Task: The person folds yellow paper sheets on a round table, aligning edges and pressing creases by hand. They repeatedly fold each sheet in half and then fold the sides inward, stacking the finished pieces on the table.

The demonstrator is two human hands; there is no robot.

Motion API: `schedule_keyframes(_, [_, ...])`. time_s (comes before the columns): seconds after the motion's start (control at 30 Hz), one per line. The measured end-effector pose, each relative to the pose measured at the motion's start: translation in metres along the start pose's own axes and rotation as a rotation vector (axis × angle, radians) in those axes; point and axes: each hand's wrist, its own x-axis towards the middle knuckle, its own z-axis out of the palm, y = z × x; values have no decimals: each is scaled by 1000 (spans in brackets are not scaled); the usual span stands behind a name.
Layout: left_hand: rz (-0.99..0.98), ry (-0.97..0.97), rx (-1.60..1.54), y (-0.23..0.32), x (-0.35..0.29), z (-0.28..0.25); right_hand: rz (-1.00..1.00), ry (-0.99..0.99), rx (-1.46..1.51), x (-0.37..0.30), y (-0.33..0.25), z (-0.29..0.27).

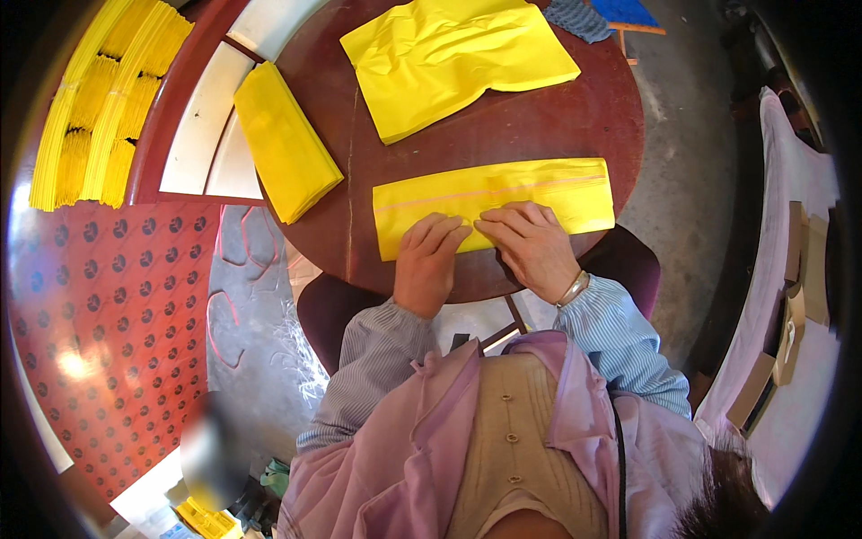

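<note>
In front of me on a round dark-red table lies a long folded strip of yellow paper (494, 190), with a thin pink line along it. My left hand (430, 260) is closed at its near edge, left of the middle, fingers pressed together on the paper. Beside it, almost touching, my right hand (532, 238) grips the same edge with bent fingers. Both thumbs are mostly hidden. Farther back spreads a creased yellow sheet stack (458, 63). At the left rim of the table rests a folded yellow bundle (285, 144).
The round table (346, 238) has a grey cloth (576, 18) at its far right. Tall stacks of yellow bundles (108, 99) stand at the upper left, near a red patterned board (108, 314). Cardboard boxes (790, 323) lie on a pale sheet at right.
</note>
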Motion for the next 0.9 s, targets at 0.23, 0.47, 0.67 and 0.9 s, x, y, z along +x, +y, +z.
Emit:
schedule_keyframes(0.23, [-107,-43,-1,-4,-17,-20,211,1,21,-39,15,-29])
schedule_keyframes(0.47, [-128,20,77,-3,-7,-10,302,168,-100,-58,40,-40])
schedule_keyframes(0.67, [-71,33,175,-7,-1,-1,413,252,-102,-67,56,-44])
schedule_keyframes(0.9, [-3,49,77,-2,15,10,560,305,-156,-61,71,-42])
